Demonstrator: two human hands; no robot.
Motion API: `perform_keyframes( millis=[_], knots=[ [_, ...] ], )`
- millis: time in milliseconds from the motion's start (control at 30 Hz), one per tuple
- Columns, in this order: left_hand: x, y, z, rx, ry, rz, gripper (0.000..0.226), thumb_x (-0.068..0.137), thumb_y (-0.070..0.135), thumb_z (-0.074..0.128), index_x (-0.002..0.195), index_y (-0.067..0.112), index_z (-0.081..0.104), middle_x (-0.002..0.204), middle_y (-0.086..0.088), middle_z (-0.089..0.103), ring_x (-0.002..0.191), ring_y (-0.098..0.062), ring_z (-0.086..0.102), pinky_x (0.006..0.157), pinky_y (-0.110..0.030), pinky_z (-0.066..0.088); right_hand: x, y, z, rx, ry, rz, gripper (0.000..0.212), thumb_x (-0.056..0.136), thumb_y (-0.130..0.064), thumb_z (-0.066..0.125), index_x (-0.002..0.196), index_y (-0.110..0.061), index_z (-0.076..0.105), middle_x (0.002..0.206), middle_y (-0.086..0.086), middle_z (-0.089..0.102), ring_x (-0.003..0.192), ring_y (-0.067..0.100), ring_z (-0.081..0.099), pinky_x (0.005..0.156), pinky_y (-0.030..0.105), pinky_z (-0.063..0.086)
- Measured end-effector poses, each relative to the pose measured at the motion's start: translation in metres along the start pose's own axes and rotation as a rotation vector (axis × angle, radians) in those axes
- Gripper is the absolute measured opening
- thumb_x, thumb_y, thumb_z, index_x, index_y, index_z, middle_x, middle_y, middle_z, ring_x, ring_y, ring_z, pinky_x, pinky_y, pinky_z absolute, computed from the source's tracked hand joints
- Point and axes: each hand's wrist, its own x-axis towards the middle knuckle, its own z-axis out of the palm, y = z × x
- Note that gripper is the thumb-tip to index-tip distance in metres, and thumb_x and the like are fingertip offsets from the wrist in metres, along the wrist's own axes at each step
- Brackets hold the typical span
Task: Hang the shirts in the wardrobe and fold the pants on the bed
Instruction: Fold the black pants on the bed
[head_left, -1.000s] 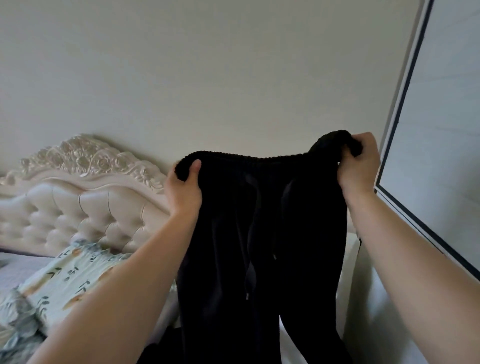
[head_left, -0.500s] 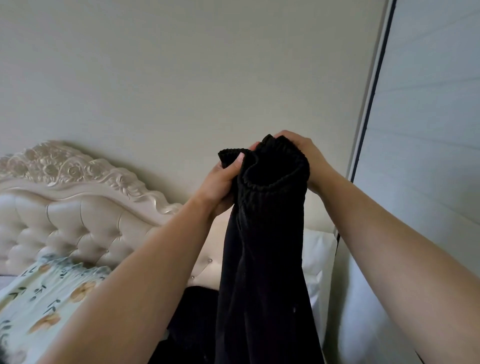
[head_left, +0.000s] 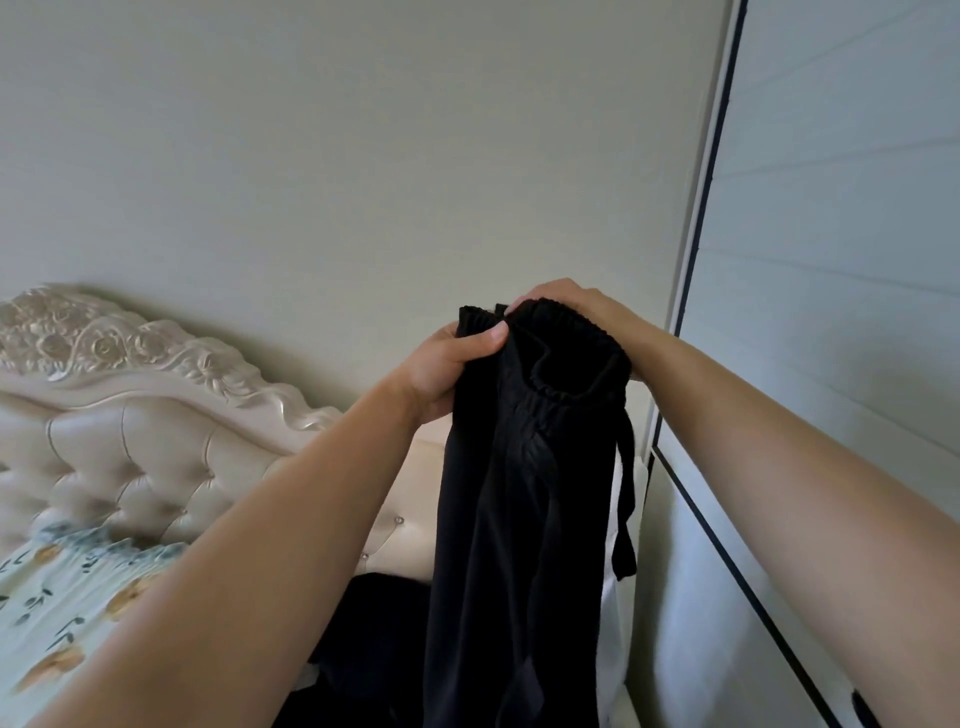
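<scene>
Hanging in the air to the right of the cream tufted headboard with carved floral crest (head_left: 130, 415): one pair of black ribbed soft-fabric pants (head_left: 519, 519), elastic waistband doubled side to side and bunched at the top, legs dropping together past the lower edge of view

Grip, left hand (head_left: 441, 364): fingers curled round the headboard-side fold of the waistband, thumb pressed across the front of the cloth

Grip, right hand (head_left: 582, 317): clamped over the far side of the waistband from above, fingers wrapped behind and mostly hidden by fabric

Deciding relation: long axis vertical, whole length lying below both grips; hands close together at the top, left one nearer the headboard and slightly lower, right one farther from it, beside the pale panelled wardrobe door with dark edge strip (head_left: 831, 260). Judged next: laying the length flat on the bed, toward the headboard side, left arm better placed to lead

Thin black drawstring (head_left: 626, 493): dangling loose on the side away from the headboard; likely to get trapped in a fold

Below the headboard: pale floral-print bedding (head_left: 62, 597); dark crumpled garment heap (head_left: 374, 623), kind not determinable

Hidden or unclear: cuffs cut off; even stacking of the two legs not determinable; mattress directly beneath the pants concealed; wardrobe interior and shirts not in view
</scene>
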Motion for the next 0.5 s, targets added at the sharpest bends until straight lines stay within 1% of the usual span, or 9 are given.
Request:
perform_keyframes(
  millis=[67, 100, 167, 200, 267, 333, 400, 433, 500],
  knots=[
    [0.001, -0.002, -0.003, 0.051, 0.141, 0.032, 0.035, 0.076, 0.027, 0.075, 0.103, 0.007, 0.064, 0.093, -0.007, 0.071, 0.088, -0.023, 0.067, 0.073, -0.030, 0.055, -0.009, 0.012, -0.004, 0.243, 0.025, 0.090, 0.022, 0.096, -0.025, 0.047, 0.110, -0.027, 0.065, 0.117, -0.002, 0.061, 0.101, 0.009, 0.062, 0.083, 0.021, 0.051],
    [0.002, -0.004, -0.005, 0.073, 0.219, 0.036, 0.030, 0.080, 0.024, 0.072, 0.102, 0.007, 0.064, 0.091, -0.006, 0.072, 0.088, -0.023, 0.068, 0.072, -0.030, 0.055, -0.014, 0.018, -0.007, 0.421, 0.031, 0.124, 0.023, 0.096, -0.034, 0.046, 0.111, -0.031, 0.063, 0.122, -0.001, 0.059, 0.105, 0.014, 0.062, 0.084, 0.027, 0.053],
    [0.004, -0.008, -0.009, 0.108, 0.341, 0.037, 0.020, 0.084, 0.021, 0.069, 0.098, 0.007, 0.064, 0.086, -0.004, 0.073, 0.083, -0.021, 0.070, 0.067, -0.029, 0.056, -0.023, 0.026, -0.011, 0.681, 0.061, 0.134, 0.035, 0.087, -0.050, 0.048, 0.106, -0.026, 0.065, 0.121, 0.000, 0.059, 0.107, 0.018, 0.063, 0.081, 0.034, 0.052],
    [0.006, -0.011, -0.009, 0.118, 0.387, 0.046, 0.015, 0.085, 0.020, 0.068, 0.095, 0.009, 0.064, 0.084, -0.003, 0.073, 0.080, -0.020, 0.070, 0.065, -0.028, 0.056, -0.026, 0.029, -0.012, 0.665, 0.079, 0.127, 0.037, 0.084, -0.052, 0.049, 0.098, -0.023, 0.067, 0.117, 0.001, 0.061, 0.105, 0.015, 0.063, 0.079, 0.031, 0.050],
    [0.010, -0.016, -0.009, 0.130, 0.454, 0.065, 0.011, 0.085, 0.019, 0.069, 0.090, 0.011, 0.065, 0.080, -0.001, 0.073, 0.078, -0.018, 0.070, 0.064, -0.028, 0.056, -0.029, 0.035, -0.009, 0.368, 0.097, 0.136, 0.034, 0.088, -0.046, 0.052, 0.088, -0.017, 0.070, 0.110, 0.005, 0.062, 0.095, 0.005, 0.063, 0.077, 0.024, 0.046],
    [0.013, -0.018, -0.010, 0.136, 0.484, 0.085, 0.009, 0.085, 0.019, 0.070, 0.087, 0.013, 0.065, 0.077, 0.000, 0.072, 0.076, -0.017, 0.070, 0.064, -0.028, 0.056, -0.031, 0.046, -0.004, 0.049, 0.074, 0.151, 0.037, 0.089, -0.043, 0.055, 0.095, -0.009, 0.069, 0.112, 0.006, 0.059, 0.101, 0.008, 0.058, 0.083, 0.023, 0.043],
    [0.015, -0.018, -0.012, 0.130, 0.490, 0.097, 0.008, 0.085, 0.020, 0.070, 0.085, 0.014, 0.065, 0.077, 0.001, 0.072, 0.076, -0.017, 0.071, 0.064, -0.028, 0.056, -0.034, 0.062, -0.004, -0.123, 0.022, 0.208, 0.034, 0.081, -0.051, 0.060, 0.100, -0.023, 0.066, 0.124, -0.009, 0.048, 0.117, 0.008, 0.047, 0.097, 0.022, 0.033],
    [0.015, -0.016, -0.014, 0.124, 0.495, 0.097, 0.008, 0.085, 0.022, 0.070, 0.085, 0.015, 0.066, 0.077, 0.001, 0.073, 0.076, -0.017, 0.071, 0.064, -0.029, 0.056, -0.037, 0.069, -0.004, -0.184, -0.001, 0.245, 0.037, 0.077, -0.054, 0.063, 0.105, -0.030, 0.063, 0.125, -0.012, 0.044, 0.118, 0.008, 0.045, 0.098, 0.024, 0.031],
    [0.014, -0.015, -0.018, 0.138, 0.504, 0.093, 0.009, 0.085, 0.025, 0.070, 0.084, 0.016, 0.067, 0.078, 0.000, 0.073, 0.078, -0.019, 0.071, 0.066, -0.032, 0.057, -0.042, 0.077, -0.004, -0.270, 0.002, 0.311, 0.043, 0.069, -0.058, 0.069, 0.105, -0.037, 0.060, 0.115, -0.014, 0.052, 0.103, 0.003, 0.051, 0.087, 0.021, 0.037]
  ],
)
